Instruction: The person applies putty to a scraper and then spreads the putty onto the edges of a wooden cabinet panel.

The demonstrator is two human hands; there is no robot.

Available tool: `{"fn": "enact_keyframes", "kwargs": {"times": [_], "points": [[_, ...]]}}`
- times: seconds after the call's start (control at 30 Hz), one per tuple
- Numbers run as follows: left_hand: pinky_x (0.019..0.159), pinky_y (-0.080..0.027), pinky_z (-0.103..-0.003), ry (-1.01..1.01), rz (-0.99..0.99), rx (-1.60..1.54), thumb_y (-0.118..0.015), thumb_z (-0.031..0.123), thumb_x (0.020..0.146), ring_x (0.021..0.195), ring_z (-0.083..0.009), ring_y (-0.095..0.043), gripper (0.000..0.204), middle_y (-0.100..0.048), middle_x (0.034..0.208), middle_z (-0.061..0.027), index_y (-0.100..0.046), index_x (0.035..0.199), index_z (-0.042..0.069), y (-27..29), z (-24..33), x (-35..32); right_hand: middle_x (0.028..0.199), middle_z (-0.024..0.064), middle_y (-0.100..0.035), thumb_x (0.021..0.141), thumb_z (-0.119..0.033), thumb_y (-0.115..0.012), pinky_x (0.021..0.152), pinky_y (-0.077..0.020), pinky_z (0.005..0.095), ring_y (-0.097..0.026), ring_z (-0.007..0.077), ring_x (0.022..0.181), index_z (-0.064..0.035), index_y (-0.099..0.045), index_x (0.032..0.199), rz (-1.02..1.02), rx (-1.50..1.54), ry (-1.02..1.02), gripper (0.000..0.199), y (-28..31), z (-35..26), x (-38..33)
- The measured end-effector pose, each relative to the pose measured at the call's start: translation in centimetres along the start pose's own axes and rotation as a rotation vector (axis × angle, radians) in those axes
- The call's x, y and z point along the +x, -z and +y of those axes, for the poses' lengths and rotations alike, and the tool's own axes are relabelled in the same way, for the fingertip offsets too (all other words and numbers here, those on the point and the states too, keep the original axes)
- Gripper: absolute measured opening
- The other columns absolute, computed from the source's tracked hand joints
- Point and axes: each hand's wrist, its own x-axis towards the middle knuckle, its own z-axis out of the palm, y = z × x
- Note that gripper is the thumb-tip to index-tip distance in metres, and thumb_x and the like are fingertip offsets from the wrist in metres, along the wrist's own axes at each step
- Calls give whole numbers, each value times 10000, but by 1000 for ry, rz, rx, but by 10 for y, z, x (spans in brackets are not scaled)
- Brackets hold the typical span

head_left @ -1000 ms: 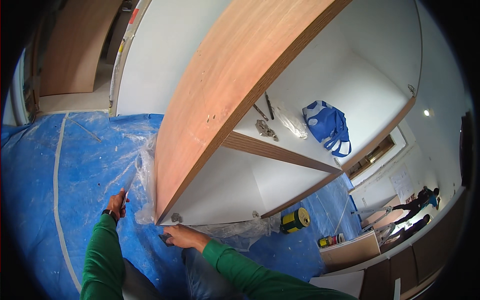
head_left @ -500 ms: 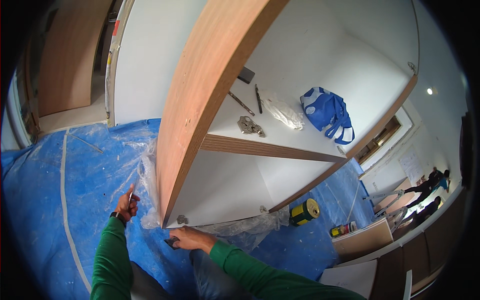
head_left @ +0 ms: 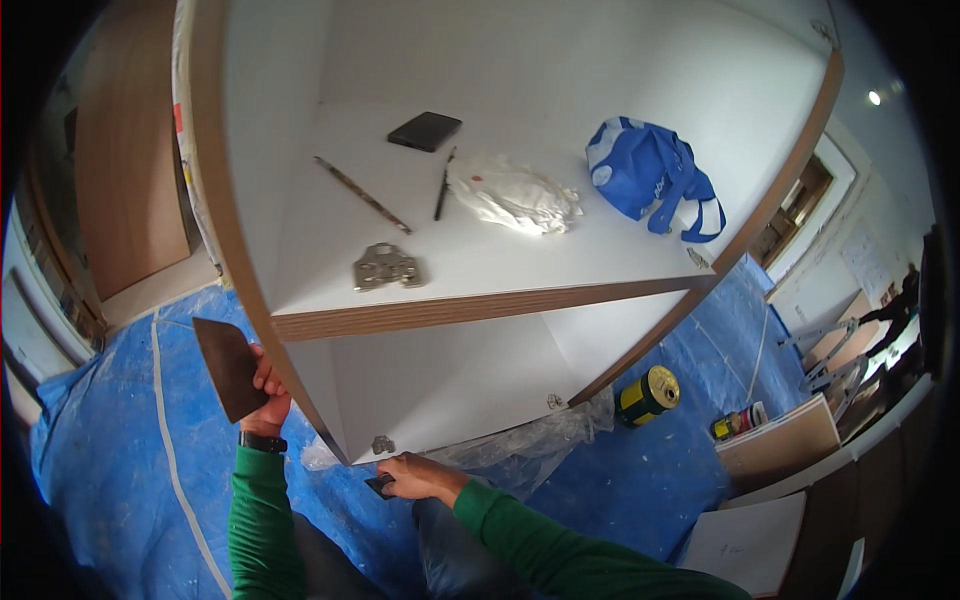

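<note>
My left hand (head_left: 268,392) is closed round a broad, flat, brown-grey scraper (head_left: 226,368), its wide blade pointing up and to the left. This hand is just left of the cabinet's side edge (head_left: 262,310). Low at the cabinet's front bottom corner, my right hand (head_left: 420,476) grips a small dark flat tool (head_left: 380,486); most of it is hidden by the fingers, so its kind is unclear. On the cabinet's upper shelf (head_left: 480,262) lie a metal hinge (head_left: 386,267), a speckled stick (head_left: 360,194), a black pen (head_left: 444,184) and a dark phone-like slab (head_left: 425,131).
A crumpled white cloth or bag (head_left: 515,195) and a blue-and-white bag (head_left: 650,175) share the shelf. Right of the cabinet stands a yellow-and-green can (head_left: 647,396) on blue sheeting (head_left: 640,480). Boards (head_left: 780,440) lean farther right. Clear plastic (head_left: 500,452) bunches along the cabinet's base.
The view has swung so the cabinet's inside faces me more squarely. My left hand has risen beside the side panel, and its scraper has turned from edge-on to broad face. My right hand stays low.
</note>
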Motion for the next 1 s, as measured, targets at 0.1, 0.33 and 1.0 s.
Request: {"fn": "enact_keyframes", "kwargs": {"times": [0.1, 0.33, 1.0], "points": [[541, -376, -255, -7, -36, -40, -430, 294, 1103, 564, -95, -427, 275, -433, 653, 51, -599, 1132, 79, -17, 2, -15, 1081, 225, -723, 867, -218, -740, 911, -532, 456, -700, 382, 1056, 10, -667, 1188, 68, 76, 17, 400, 3, 19, -12], [560, -375, -268, -271, -244, 301, -459, 254, 1103, 566, -128, -426, 227, -437, 666, -7, -510, 1112, 34, -133, -4, -53, 1098, 242, -718, 893, -222, -718, 928, -527, 460, -690, 406, 1080, 7, -646, 1226, 131, 177, -7, 410, 23, 36, -49], [1210, -133, -718, -938, -897, 2249, -717, 428, 934, 1500, -470, -361, 471, -472, 1539, -300, -496, 732, 65, -295, -161, -34, 1110, 261, -706, 854, -221, -695, 938, -518, 492, -670, 435, 1099, 6, -645, 1212, 249, 167, -37, 428, 31, 70, -77]]}}
